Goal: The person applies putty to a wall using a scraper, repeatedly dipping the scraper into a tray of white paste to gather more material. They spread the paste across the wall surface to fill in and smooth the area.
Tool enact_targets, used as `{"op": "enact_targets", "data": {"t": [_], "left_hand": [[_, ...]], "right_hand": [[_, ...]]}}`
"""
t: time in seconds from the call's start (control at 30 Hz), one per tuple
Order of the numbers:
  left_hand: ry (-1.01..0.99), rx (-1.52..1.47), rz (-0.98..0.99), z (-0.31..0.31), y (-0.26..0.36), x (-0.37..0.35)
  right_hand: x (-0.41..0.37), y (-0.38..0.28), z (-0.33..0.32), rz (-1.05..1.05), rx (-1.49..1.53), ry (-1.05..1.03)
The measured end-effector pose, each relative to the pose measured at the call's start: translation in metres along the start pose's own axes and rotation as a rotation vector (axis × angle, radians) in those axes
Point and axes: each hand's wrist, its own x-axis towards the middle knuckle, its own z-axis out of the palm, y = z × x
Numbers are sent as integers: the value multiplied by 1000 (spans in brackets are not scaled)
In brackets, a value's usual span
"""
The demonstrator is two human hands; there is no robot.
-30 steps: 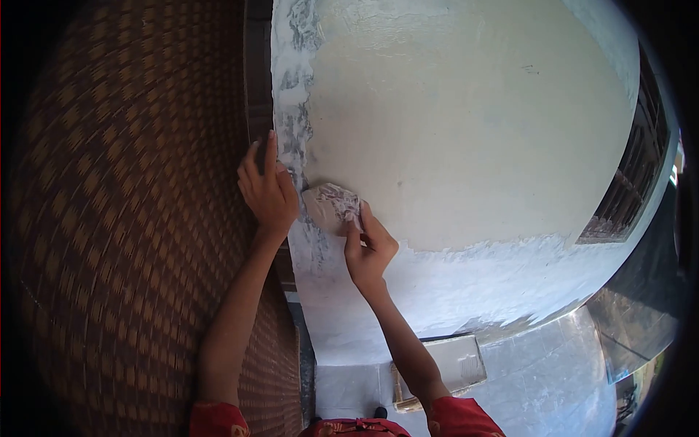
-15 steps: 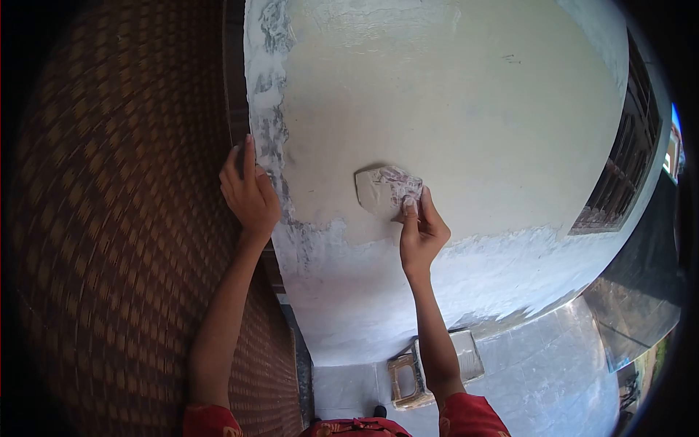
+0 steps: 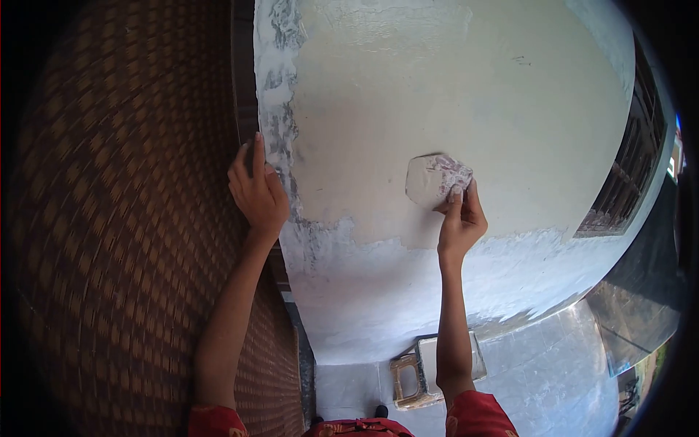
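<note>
My right hand (image 3: 462,226) pinches a flat putty scraper (image 3: 429,180) by its lower right corner, thumb on the near face. Whitish filler and reddish-brown patches mark the scraper, which lies against or very close to the beige coat on the wall (image 3: 378,109). My left hand (image 3: 260,193) rests at the wall's left edge with its fingers stretched out, the index pointing up along the corner. Nothing shows in that hand.
A woven brown panel (image 3: 145,218) runs along the left side. Below on the grey floor (image 3: 539,371) stand a small wooden stool (image 3: 409,380) and a pale tray (image 3: 428,357). A barred window (image 3: 619,175) is set into the wall on the right.
My right hand and the scraper have moved to the right across the wall. My left hand stays at the wall edge; the view has shifted slightly.
</note>
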Motion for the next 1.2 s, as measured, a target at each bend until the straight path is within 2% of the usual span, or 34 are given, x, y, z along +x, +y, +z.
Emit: {"op": "enact_targets", "data": {"t": [0.07,0.13,0.23,0.27,0.43,0.53,0.6,0.7,0.73,0.8,0.87,1.0,1.03,1.1,1.2], "left_hand": [[20,-11,-1,1,-2,1],[13,-36,2,1,-1,-1],[-18,3,-20,-2,1,0],[-17,0,-22,-2,3,0],[-9,-6,-11,-1,-1,-1],[-9,-65,-26,3,-2,-2],[-13,-56,-30,2,-1,-2],[-42,-10,-21,-3,-1,-2],[-50,34,-25,-4,0,0],[-48,57,-10,-4,0,2],[-36,95,-11,-5,-1,1],[-1,22,-25,-1,0,-2],[1,-12,-24,0,0,-2],[-1,-8,-26,1,-1,0],[-36,13,-32,-6,1,0]], "right_hand": [[6,-15,-11,37,57,24],[1,-18,-2,-35,107,1],[-26,-22,26,29,69,-198],[-29,-20,34,-62,13,-200],[4,-6,-9,-1,-19,41],[9,-26,-23,-49,111,78],[-21,-29,-1,-36,65,8],[-75,-25,54,-323,-68,-262],[-87,-18,67,-337,-116,-303],[-88,-11,80,-263,-123,-264],[-71,-7,64,-128,-143,-148],[-31,-22,12,30,99,198],[-32,-28,15,27,103,194],[-45,-37,25,64,203,80],[-89,-25,66,-176,-48,-240]]}}
